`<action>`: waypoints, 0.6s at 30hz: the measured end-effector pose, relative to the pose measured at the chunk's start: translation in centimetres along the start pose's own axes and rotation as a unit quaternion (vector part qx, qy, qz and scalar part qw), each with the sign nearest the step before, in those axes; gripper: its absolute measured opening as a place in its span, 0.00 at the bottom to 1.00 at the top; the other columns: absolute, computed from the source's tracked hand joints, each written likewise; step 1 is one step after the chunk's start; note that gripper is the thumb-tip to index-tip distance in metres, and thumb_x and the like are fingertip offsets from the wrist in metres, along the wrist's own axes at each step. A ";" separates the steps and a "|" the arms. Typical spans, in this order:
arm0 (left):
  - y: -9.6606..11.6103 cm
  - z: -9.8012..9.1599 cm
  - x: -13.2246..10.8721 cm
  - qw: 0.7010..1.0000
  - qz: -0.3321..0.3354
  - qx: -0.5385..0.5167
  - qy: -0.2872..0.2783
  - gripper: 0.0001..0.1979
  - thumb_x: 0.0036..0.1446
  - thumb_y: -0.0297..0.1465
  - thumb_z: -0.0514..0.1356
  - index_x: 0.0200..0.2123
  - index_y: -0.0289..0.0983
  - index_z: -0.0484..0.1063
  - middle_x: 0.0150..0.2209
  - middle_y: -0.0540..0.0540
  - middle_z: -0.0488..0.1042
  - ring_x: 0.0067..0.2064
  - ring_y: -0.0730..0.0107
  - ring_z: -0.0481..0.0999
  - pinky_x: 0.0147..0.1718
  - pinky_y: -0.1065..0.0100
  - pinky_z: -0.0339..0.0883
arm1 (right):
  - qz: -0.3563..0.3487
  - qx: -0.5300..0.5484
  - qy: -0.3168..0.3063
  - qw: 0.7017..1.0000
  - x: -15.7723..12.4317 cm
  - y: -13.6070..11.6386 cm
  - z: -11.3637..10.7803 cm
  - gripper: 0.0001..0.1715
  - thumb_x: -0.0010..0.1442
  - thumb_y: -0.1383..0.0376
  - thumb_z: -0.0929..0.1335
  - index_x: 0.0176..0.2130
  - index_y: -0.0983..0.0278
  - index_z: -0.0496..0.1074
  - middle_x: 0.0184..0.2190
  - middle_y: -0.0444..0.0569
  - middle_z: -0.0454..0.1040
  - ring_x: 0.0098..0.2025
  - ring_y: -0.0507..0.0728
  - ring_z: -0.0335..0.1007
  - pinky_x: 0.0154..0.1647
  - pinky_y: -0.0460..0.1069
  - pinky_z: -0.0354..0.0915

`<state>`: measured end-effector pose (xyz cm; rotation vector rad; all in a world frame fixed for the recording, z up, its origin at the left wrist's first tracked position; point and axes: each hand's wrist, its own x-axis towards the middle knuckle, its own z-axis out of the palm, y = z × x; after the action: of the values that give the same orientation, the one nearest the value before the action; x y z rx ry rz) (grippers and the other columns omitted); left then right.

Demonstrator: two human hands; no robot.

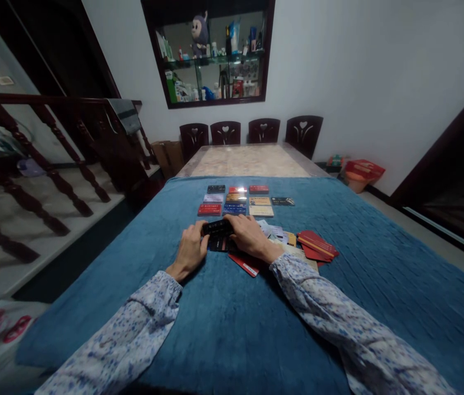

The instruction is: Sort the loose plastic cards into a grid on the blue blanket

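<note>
A small stack of black cards [217, 226] stands tilted up between my two hands. My left hand [190, 247] grips its left end, and my right hand [250, 233] grips the right end with the fingers over the top. More dark cards [218, 244] lie on the blue cloth just below the stack. A red card [245, 265] lies under my right wrist, partly covered. Beyond my hands, card piles sit in rows, among them a red pile [209, 209], a blue pile [234, 209], a cream pile [261, 210] and a single-looking black card [283, 201].
Right of my right hand lie loose pale cards [283, 236] and a fanned heap of red cards [318, 245]. A blue cloth [141, 230] covers the near part of the table. Dark chairs [225, 133] stand at the far end, and a wooden railing [50, 142] runs along the left.
</note>
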<state>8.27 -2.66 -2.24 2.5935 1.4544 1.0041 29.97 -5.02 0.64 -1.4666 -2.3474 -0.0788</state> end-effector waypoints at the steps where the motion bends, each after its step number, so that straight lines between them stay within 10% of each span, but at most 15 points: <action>1: 0.0 0.0 0.0 1.000 0.003 0.002 -0.001 0.17 0.60 0.23 0.57 0.53 0.37 0.68 0.40 0.44 0.75 0.43 0.59 0.76 0.46 0.58 0.67 | 0.001 0.001 0.004 1.000 0.0 0.0 0.0 0.33 0.62 0.72 0.69 0.65 0.67 0.62 0.57 0.60 0.75 0.56 0.64 0.68 0.53 0.57 0.60; 18: 0.8 -0.7 0.4 0.996 0.058 0.065 -0.026 0.24 0.58 0.26 0.60 0.58 0.35 0.65 0.51 0.36 0.74 0.52 0.48 0.71 0.51 0.51 0.65 | -0.024 -0.047 0.075 0.996 0.0 1.1 0.0 0.32 0.57 0.72 0.71 0.61 0.66 0.68 0.60 0.61 0.69 0.59 0.68 0.61 0.53 0.59 0.64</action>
<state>8.69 -2.99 -1.21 2.8020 1.4190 0.8718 30.91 -4.51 0.50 -1.3948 -2.2849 -0.3039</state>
